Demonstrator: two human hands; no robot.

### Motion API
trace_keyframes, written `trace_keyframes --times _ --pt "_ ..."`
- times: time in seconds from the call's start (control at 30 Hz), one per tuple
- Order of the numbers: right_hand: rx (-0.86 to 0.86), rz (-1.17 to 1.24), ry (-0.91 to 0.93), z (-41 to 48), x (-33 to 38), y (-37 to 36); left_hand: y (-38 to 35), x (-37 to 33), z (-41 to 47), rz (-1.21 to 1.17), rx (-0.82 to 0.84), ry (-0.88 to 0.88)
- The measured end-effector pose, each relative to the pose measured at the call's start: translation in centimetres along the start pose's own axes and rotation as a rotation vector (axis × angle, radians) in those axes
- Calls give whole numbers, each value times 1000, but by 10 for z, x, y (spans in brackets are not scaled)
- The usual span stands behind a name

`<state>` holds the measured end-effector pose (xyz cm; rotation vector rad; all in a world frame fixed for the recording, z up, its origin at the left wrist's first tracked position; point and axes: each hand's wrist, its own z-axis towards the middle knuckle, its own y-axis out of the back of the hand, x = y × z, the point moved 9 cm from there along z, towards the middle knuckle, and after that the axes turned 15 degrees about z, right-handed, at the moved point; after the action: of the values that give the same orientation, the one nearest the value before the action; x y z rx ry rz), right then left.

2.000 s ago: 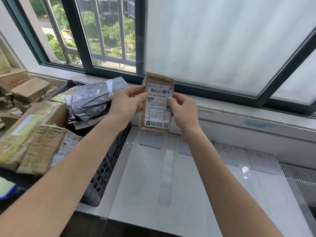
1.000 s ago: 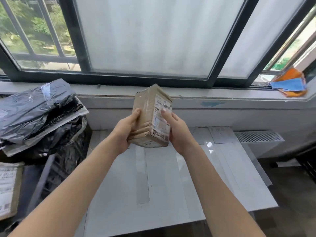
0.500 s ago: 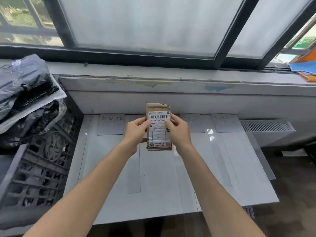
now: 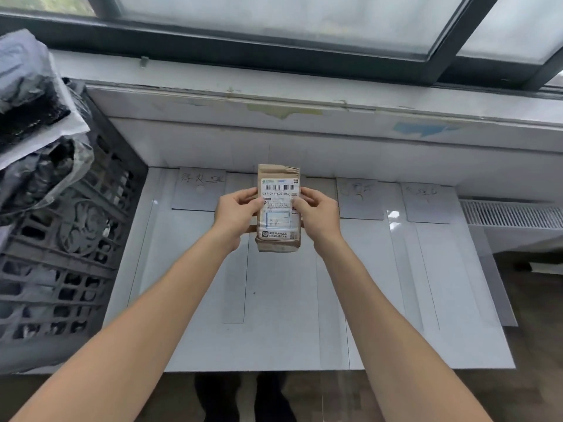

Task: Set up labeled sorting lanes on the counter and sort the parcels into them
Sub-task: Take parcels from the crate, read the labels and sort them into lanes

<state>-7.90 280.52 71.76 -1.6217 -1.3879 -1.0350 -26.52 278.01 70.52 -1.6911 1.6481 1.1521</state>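
Above counter, both hands grip parcel.

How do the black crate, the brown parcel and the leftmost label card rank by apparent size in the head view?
1. Black crate, by far the largest, though nearest and cut off by the frame.
2. Brown parcel and leftmost label card look alike; the parcel is held nearer, so unsure.

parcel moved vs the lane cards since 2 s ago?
Yes. The parcel, held in both hands, came down from in front of the window to just above the lane cards, covering the second.
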Motion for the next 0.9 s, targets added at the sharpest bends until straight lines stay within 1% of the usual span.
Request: trace_keyframes --times 0.2,0.37,0.67,0.9 --pt "-4 -54 -130 17 -43 0 -3 41 18 35 -79 123" --pt "16 -109 -201 22 -71 -2 -3 71 27 65 -94 182" --pt "8 -140 -241 26 -93 -3 -4 92 33 87 -93 229" --pt "2 -130 -241 25 -101 -7 2 96 35 113 -100 229"
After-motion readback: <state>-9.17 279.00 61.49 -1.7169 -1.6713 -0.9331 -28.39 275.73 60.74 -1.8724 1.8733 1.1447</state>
